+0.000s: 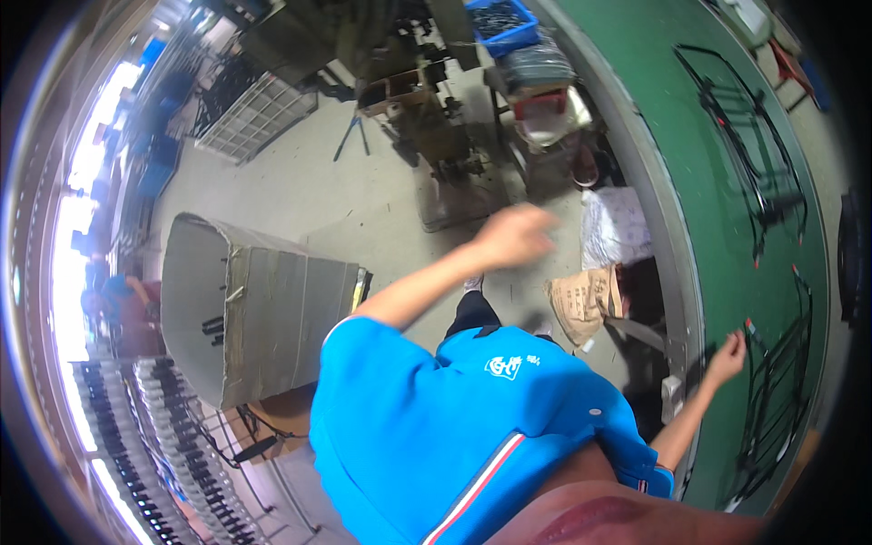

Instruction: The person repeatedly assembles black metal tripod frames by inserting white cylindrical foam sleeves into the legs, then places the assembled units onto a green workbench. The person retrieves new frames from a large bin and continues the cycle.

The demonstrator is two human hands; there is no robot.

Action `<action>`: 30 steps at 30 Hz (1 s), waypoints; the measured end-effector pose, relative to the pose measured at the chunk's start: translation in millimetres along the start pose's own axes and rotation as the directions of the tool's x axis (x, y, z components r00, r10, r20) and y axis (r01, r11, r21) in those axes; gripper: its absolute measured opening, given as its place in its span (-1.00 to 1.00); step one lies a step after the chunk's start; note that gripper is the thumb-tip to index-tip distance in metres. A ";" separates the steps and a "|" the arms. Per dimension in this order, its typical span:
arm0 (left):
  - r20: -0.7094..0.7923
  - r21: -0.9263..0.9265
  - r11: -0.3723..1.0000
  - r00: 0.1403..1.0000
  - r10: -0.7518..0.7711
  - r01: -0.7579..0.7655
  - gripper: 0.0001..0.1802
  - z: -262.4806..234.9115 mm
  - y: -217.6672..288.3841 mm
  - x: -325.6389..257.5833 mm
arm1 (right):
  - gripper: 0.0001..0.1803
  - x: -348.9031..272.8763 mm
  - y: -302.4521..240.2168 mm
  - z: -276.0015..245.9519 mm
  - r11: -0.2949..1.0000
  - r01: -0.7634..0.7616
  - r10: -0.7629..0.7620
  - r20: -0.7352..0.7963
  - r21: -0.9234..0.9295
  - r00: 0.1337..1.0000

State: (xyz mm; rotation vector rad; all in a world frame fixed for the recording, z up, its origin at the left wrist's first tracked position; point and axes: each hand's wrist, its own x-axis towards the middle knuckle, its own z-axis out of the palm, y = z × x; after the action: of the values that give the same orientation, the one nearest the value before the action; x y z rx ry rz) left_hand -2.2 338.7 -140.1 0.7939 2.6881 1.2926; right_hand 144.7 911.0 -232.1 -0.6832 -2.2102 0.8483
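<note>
My left hand (pixel 518 236) is raised above the floor, well away from the belt. It is smeared by motion, with fingers partly curled, and I cannot make out anything in it. My right hand (pixel 726 361) reaches over the edge of the green conveyor belt (pixel 677 127). Its fingertips are pinched together beside the red-tipped end of a black wire frame (pixel 772 409); what they hold, if anything, is too small to tell. Farther up the belt lies another black tubular frame (pixel 740 127).
The belt's metal side rail (pixel 649 173) runs along my right. Beside it stand a brown paper sack (pixel 581 304), a white plastic bag (pixel 616 227) and a blue bin (pixel 501 25) of small dark parts. A large grey carton (pixel 291 300) is at left, machinery (pixel 436 127) ahead.
</note>
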 end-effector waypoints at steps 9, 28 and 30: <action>-0.559 0.475 0.528 0.705 -0.438 0.704 -0.75 -281.0 -374.6 9.2 | -0.83 -59.9 -351.8 338.8 0.803 0.264 -0.576 0.585 0.534 0.571; -0.580 0.610 0.479 0.768 -0.272 0.631 -0.74 -320.2 -522.6 24.0 | -0.75 80.1 -567.7 788.8 0.619 0.761 -0.573 0.774 0.193 0.270; -0.619 0.566 0.436 0.710 -0.336 0.699 -0.76 -317.2 -508.0 -12.0 | -0.79 59.4 -579.1 789.1 0.490 0.852 -0.625 0.757 0.187 0.193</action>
State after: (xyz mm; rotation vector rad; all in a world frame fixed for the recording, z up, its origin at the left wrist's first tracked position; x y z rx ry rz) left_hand -290.9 -156.4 -314.1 -0.4882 3.3880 0.0609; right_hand -602.5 276.0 -238.4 0.9238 -2.9356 0.2317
